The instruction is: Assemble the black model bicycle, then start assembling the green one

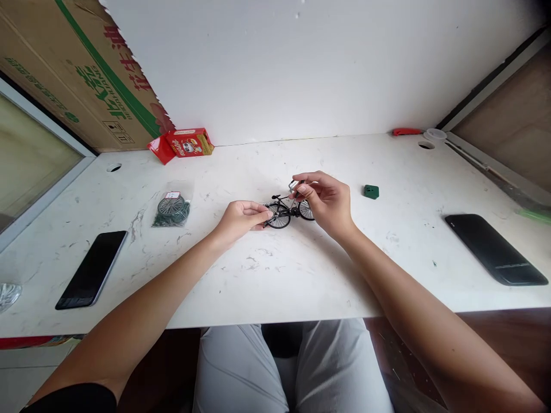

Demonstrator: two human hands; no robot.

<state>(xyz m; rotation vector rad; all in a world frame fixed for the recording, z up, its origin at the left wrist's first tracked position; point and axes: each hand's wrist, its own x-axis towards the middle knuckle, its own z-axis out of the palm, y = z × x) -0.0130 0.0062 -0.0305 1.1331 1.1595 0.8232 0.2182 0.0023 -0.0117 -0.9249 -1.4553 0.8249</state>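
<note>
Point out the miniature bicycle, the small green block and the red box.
Miniature bicycle [294, 211]: head view, on the middle of its frame, by the crank.
Small green block [371, 191]: head view, on its upper face.
Red box [188, 143]: head view, on its printed panel.

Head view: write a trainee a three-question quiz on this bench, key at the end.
1. What does the left hand touch? A. a phone; B. the model bicycle; C. a clear bag.
2. True or false: the green block lies on the table, to the right of the model bicycle.
3. Fill in: the small carton near the back wall is mostly ____.
Key: 1. B; 2. true; 3. red.
</note>
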